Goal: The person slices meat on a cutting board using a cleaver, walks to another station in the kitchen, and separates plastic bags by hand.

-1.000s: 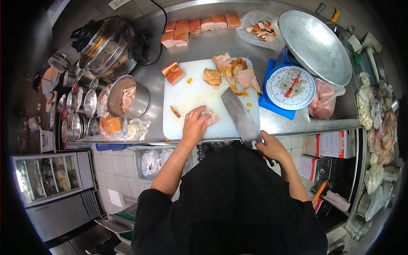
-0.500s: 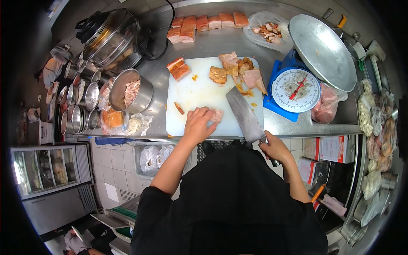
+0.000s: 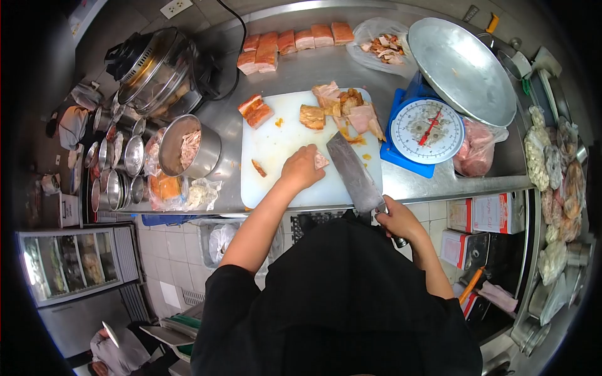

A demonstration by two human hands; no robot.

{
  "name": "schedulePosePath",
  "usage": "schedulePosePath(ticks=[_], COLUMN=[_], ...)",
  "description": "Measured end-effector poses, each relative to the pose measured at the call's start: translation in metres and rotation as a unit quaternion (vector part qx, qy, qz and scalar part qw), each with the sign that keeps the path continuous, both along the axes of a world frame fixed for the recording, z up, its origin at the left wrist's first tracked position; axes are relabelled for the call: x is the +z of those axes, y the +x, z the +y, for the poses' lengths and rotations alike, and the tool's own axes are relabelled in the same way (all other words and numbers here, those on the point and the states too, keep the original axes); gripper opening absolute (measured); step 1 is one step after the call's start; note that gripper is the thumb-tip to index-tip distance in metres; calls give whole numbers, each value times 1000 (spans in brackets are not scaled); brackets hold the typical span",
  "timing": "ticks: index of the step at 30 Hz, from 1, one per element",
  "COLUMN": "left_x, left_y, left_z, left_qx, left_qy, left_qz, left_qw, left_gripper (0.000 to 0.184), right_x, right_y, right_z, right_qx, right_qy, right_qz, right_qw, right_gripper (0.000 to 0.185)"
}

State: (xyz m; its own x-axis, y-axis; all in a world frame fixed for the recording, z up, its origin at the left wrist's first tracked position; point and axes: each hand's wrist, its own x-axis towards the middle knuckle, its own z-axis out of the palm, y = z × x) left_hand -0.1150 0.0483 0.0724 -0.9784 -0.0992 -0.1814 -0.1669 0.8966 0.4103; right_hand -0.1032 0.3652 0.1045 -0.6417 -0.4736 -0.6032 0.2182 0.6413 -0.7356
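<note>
My left hand (image 3: 302, 168) is closed over a pale piece of meat (image 3: 321, 161), which shows beyond its fingers on the white cutting board (image 3: 269, 144). My right hand (image 3: 399, 220) grips the handle of a wide cleaver (image 3: 353, 169), whose blade lies over the board's right part. Behind the hands are a browned meat block (image 3: 312, 116) and torn, sauced pieces (image 3: 364, 118). A block with reddish skin (image 3: 256, 111) sits at the board's back left, and a small brown strip (image 3: 258, 168) lies left of my left hand.
Right of the board stands a blue scale (image 3: 427, 130) with a metal pan (image 3: 463, 69). A steel pot (image 3: 188, 147) holds meat shreds at left, near a glass-bowled appliance (image 3: 160, 72). Meat blocks (image 3: 304, 40) line the back. Another person (image 3: 122, 351) is at lower left.
My left hand has moved slightly away from my body and its fingers have closed over the pale piece. The cleaver stays in my right hand. The person at lower left has come further into view.
</note>
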Motion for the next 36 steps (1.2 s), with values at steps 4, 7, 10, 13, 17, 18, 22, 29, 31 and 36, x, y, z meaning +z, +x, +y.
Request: schedulePosePath(ticks=[4, 7, 10, 13, 17, 18, 22, 29, 31, 36], left_x=[-9, 1, -5, -10, -15, -20, -35, -49, -52, -58], left_y=[4, 21, 33, 37, 33, 31, 26, 29, 28, 26], left_z=[-15, -27, -44, -53, -39, -36, -31, -23, -23, -22], left_qx=[-75, -118, -88, -93, 1, -5, -12, 21, 12, 12], left_qy=[-19, -34, 59, 107, 202, 212, 233, 215, 173, 159], left_qz=[149, 217, 183, 203, 143, 178, 245, 276, 301, 325], left_qw=[986, 968, 977, 969, 969, 961, 941, 937, 938, 932], left_gripper=[52, 39, 35, 34, 30, 30, 26, 22, 23, 25], right_x=[0, 8, 10, 21, 32, 34, 35, 51, 65, 84], right_y=[0, -1, -2, -3, -1, -1, 1, 8, 8, 10], right_z=[0, -2, -5, -9, -16, -18, -22, -26, -29, -32], right_qx=[0, 13, 53, 96, 153, 153, 163, 175, 184, 215], right_qy=[-10, 10, 48, 83, 123, 124, 136, 146, 142, 137], right_qz=[-1, 4, 30, 86, 156, 156, 177, 253, 257, 281], right_qw=[1000, 1000, 997, 988, 968, 968, 961, 940, 938, 925], right_gripper=[27, 28, 30, 34, 37, 37, 34, 32, 31, 29])
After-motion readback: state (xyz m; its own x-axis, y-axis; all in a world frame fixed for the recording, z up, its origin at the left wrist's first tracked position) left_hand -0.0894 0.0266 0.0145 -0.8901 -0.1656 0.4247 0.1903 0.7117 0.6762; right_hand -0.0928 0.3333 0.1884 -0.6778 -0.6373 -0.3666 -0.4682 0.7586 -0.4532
